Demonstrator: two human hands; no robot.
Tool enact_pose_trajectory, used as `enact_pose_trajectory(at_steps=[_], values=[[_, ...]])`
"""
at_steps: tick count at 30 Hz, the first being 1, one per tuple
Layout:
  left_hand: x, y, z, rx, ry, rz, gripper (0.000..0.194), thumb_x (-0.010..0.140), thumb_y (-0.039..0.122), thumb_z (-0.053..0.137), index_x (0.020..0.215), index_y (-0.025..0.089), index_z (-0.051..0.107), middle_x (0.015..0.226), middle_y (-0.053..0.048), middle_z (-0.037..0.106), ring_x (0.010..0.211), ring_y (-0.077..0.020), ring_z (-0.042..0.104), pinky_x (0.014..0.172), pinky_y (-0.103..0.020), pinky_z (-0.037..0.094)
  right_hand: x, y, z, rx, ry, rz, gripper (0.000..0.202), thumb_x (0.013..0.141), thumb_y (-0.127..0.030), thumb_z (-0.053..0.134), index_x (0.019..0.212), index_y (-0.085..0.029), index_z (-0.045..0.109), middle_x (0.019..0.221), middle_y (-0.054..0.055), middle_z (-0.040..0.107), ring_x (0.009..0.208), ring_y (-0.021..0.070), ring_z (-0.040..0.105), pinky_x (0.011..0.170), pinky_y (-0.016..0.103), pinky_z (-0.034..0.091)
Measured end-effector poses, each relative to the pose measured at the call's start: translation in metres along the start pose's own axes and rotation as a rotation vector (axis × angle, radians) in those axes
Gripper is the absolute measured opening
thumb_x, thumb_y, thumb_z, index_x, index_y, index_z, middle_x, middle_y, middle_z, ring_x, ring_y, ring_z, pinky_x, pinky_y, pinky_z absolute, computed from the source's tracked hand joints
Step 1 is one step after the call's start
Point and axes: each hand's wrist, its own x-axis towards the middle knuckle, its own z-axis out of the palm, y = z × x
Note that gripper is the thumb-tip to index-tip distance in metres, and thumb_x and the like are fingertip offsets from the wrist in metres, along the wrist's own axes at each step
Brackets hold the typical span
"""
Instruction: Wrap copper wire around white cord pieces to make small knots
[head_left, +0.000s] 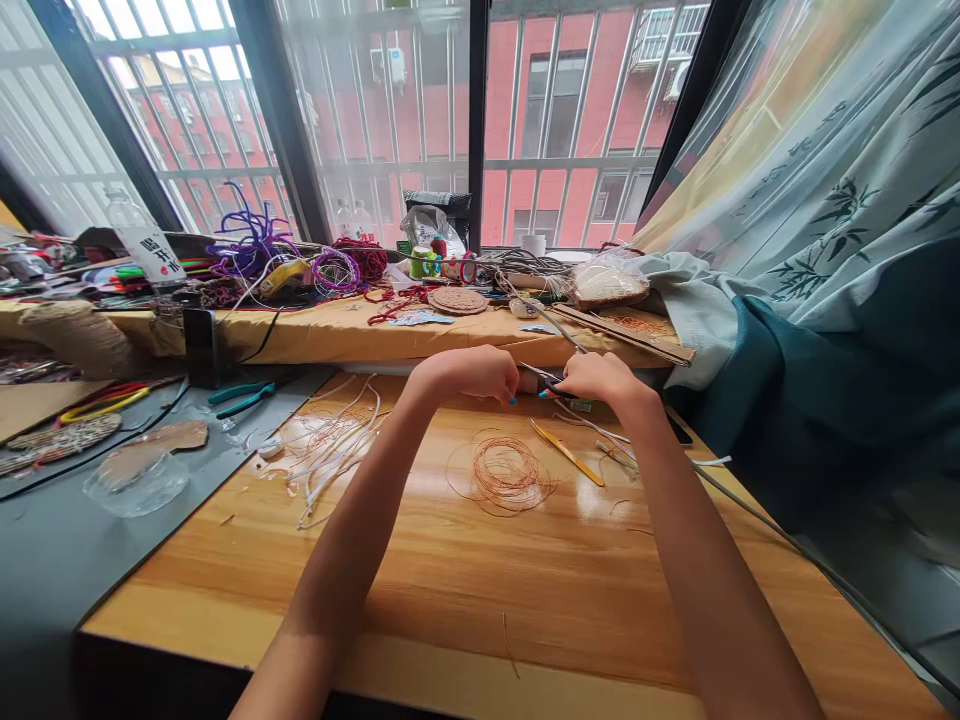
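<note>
My right hand is closed around the dark handles of a pair of scissors, whose blades point left. Facing it, my left hand is closed near the blade tips; whatever its fingers pinch is too small or hidden to make out. Both hands are above the far edge of the wooden table. Nearer to me lies a loose coil of thin copper-coloured wire. Yellow tweezers rest to the right of the coil.
White cords and loose wire strands lie at the table's left. Teal-handled pliers and a clear plastic piece are on the grey surface. Behind, a cloth-covered ledge bears yarn, a woven round mat and a bottle.
</note>
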Motion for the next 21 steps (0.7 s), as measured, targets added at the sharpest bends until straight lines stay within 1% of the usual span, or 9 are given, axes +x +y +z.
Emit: enact_pose_trajectory(at_steps=[2,5,8,11,12,14,17,19,21], values=[[-0.003,0.0,-0.002,-0.032,0.028,-0.001,0.026,0.066,0.025,0.045,0.081,0.016,0.064,0.073,-0.002,0.063,0.061,-0.0116,0.051,0.053,-0.02,0.036,0.0,0.0,0.0,0.001,-0.005,-0.002,0.044,0.064,-0.055,0.051,0.076,-0.016,0.068,0.082,0.011,0.066,0.082,0.0241,0.058,0.067,0.03,0.038],[-0.002,0.002,-0.002,-0.047,-0.023,-0.004,0.027,0.066,0.025,0.045,0.083,0.016,0.064,0.077,-0.003,0.064,0.06,-0.0113,0.052,0.053,-0.021,0.037,0.001,0.0,0.002,0.003,-0.02,-0.004,0.043,0.064,-0.055,0.05,0.074,-0.017,0.068,0.081,0.01,0.066,0.081,0.0234,0.058,0.067,0.029,0.038],[0.011,0.003,0.008,-0.02,-0.2,-0.029,0.035,0.066,0.03,0.049,0.094,0.014,0.061,0.081,-0.007,0.064,0.06,-0.0137,0.053,0.052,-0.023,0.039,0.003,-0.001,0.004,0.008,-0.048,-0.004,0.041,0.063,-0.055,0.052,0.07,-0.018,0.067,0.079,0.009,0.067,0.079,0.0222,0.058,0.065,0.028,0.038],[0.033,0.002,0.029,-0.01,-0.416,-0.063,0.051,0.06,0.033,0.058,0.105,0.009,0.056,0.088,-0.012,0.063,0.063,-0.0168,0.054,0.052,-0.025,0.042,0.002,-0.001,0.004,0.009,-0.065,-0.005,0.038,0.064,-0.053,0.052,0.067,-0.018,0.066,0.076,0.008,0.067,0.075,0.0212,0.059,0.063,0.028,0.038],[0.041,0.002,0.037,-0.009,-0.471,-0.085,0.053,0.058,0.032,0.061,0.104,0.007,0.057,0.088,-0.013,0.063,0.063,-0.0176,0.055,0.053,-0.026,0.043,0.002,-0.001,0.003,0.008,-0.067,-0.005,0.038,0.065,-0.052,0.052,0.067,-0.017,0.066,0.075,0.008,0.067,0.074,0.021,0.059,0.062,0.028,0.038],[0.054,0.0,0.051,0.001,-0.545,-0.109,0.041,0.055,0.026,0.063,0.09,0.005,0.063,0.08,-0.014,0.064,0.062,-0.0182,0.055,0.055,-0.027,0.044,0.001,-0.001,0.002,0.007,-0.072,-0.01,0.038,0.066,-0.052,0.051,0.067,-0.017,0.066,0.074,0.009,0.067,0.072,0.0209,0.059,0.061,0.028,0.038],[0.061,-0.004,0.058,0.018,-0.542,-0.121,0.022,0.055,0.015,0.059,0.072,0.005,0.067,0.07,-0.013,0.063,0.058,-0.0177,0.053,0.056,-0.029,0.044,0.0,0.0,0.001,0.004,-0.065,-0.016,0.041,0.065,-0.054,0.05,0.069,-0.016,0.066,0.076,0.01,0.066,0.073,0.0216,0.059,0.061,0.028,0.038],[0.058,-0.008,0.053,0.029,-0.507,-0.123,0.019,0.055,0.011,0.056,0.07,0.007,0.067,0.066,-0.011,0.062,0.057,-0.0172,0.052,0.057,-0.029,0.044,0.001,0.0,0.001,0.003,-0.061,-0.015,0.042,0.064,-0.055,0.051,0.07,-0.017,0.067,0.078,0.01,0.066,0.074,0.0221,0.059,0.061,0.028,0.038],[0.049,-0.01,0.043,0.032,-0.474,-0.129,0.021,0.055,0.009,0.055,0.073,0.008,0.067,0.063,-0.009,0.061,0.057,-0.0161,0.051,0.058,-0.029,0.043,0.001,0.001,0.001,0.005,-0.069,-0.012,0.042,0.064,-0.055,0.051,0.071,-0.017,0.067,0.079,0.01,0.066,0.074,0.0222,0.058,0.062,0.029,0.038]])
